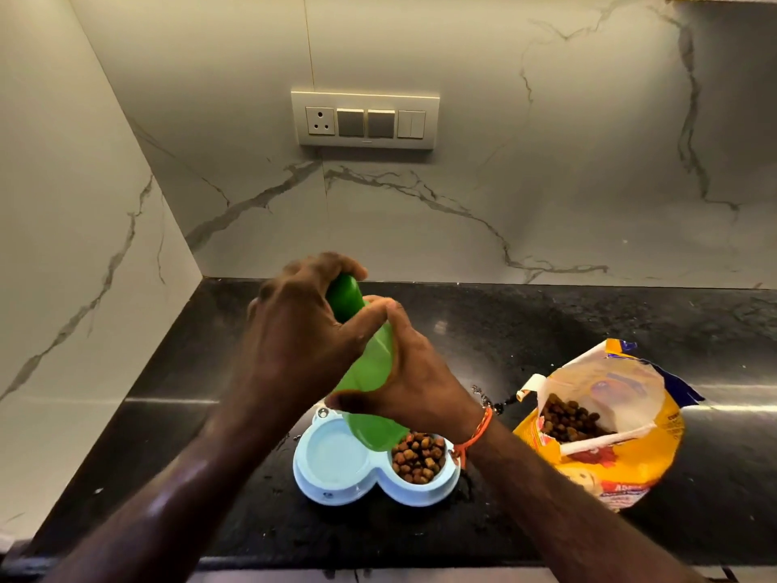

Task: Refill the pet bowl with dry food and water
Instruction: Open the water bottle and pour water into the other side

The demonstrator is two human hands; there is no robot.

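Note:
A green bottle [372, 372] is held upright above the light-blue double pet bowl [336, 490] on the black counter. My left hand [302, 330] grips the bottle's darker green cap at the top, fingers curled over it. My right hand [414, 372] wraps around the bottle's body from the right, an orange thread on its wrist. The bowl's right compartment holds brown dry food [418, 456]. Its left compartment [332, 456] looks pale, and I cannot tell if it holds water.
An opened yellow pet-food bag [605, 422] lies to the right of the bowl, kibble showing in its mouth. Water drops speckle the counter [546, 330] near the bag. Marble walls stand behind and to the left, with a switch panel [366, 119] above.

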